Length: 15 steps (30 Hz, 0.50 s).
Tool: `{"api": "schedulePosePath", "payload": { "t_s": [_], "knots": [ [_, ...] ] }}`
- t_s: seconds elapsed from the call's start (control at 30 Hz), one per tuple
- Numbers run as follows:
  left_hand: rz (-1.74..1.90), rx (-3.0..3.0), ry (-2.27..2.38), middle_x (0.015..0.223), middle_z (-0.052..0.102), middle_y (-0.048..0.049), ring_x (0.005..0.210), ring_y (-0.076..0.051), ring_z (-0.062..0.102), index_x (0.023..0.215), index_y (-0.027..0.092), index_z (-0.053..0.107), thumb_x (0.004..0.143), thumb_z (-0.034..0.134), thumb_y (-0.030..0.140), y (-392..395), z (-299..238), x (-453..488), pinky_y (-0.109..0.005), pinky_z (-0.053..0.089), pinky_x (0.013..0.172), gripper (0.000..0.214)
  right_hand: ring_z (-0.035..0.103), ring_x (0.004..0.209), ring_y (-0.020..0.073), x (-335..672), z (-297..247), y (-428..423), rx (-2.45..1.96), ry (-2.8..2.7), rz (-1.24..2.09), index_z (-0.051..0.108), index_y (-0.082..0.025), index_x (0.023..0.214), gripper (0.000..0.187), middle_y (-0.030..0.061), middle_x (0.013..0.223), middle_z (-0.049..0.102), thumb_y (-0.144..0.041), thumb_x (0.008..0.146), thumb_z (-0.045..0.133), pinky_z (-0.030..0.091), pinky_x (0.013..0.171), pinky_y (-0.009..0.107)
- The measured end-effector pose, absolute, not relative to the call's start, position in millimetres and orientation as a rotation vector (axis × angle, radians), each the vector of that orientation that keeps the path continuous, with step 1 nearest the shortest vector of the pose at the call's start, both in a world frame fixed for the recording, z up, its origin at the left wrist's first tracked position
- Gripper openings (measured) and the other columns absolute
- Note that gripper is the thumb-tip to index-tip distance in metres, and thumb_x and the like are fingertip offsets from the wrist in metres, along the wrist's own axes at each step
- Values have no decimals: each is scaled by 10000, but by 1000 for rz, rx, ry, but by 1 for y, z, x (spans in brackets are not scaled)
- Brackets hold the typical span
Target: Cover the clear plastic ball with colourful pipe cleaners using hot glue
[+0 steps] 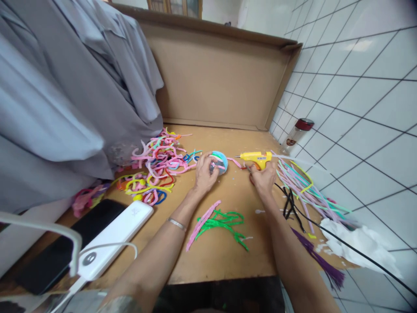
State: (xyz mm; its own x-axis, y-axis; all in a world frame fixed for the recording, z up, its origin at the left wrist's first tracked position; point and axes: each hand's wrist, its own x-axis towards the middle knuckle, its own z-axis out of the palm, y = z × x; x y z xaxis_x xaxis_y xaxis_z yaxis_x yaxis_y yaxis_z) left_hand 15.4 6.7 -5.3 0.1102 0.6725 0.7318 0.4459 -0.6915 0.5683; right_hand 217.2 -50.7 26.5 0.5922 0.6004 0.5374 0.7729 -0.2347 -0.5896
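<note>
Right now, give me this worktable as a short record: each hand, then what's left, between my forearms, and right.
Left hand: holding a blue-rimmed round piece
Right hand: at the handle of the yellow glue gun; grip unclear
Left side: tangled multicolored strands, white power bank
Between forearms: pink strand, green strands
Right side: black strands, purple bundle, crumpled white tissue

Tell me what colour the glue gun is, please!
The glue gun is mostly yellow; it shows best in the head view.
</note>
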Motion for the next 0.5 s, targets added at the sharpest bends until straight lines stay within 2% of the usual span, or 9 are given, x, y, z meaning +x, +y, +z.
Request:
{"api": "schedulePosePath", "payload": {
  "t_s": [0.17,0.33,0.5],
  "knots": [
    [1615,2178,1119,1227,587,-124,1214,-261,526,939,206,536,808,501,235,7,-6,13,-462,414,1047,139,557,1014,302,242,20,-47,-2009,-894,-142,530,-112,1102,476,162,1070,600,-377,717,626,442,903,413],
    [1629,2187,1099,1189,602,-127,1207,-262,528,888,205,528,821,497,245,7,-6,13,-453,419,1038,84,552,1089,334,259,6,-45,-2080,-804,-153,573,-95,1084,451,205,1118,616,-384,741,617,430,948,449],
    [1648,2192,1085,1205,601,-131,1202,-261,532,867,205,526,834,491,257,6,-6,13,-448,422,1032,71,600,1105,348,266,5,-45,-2221,-798,-119,615,-72,1143,484,234,1170,641,-376,766,613,453,929,431]
  ]
}}
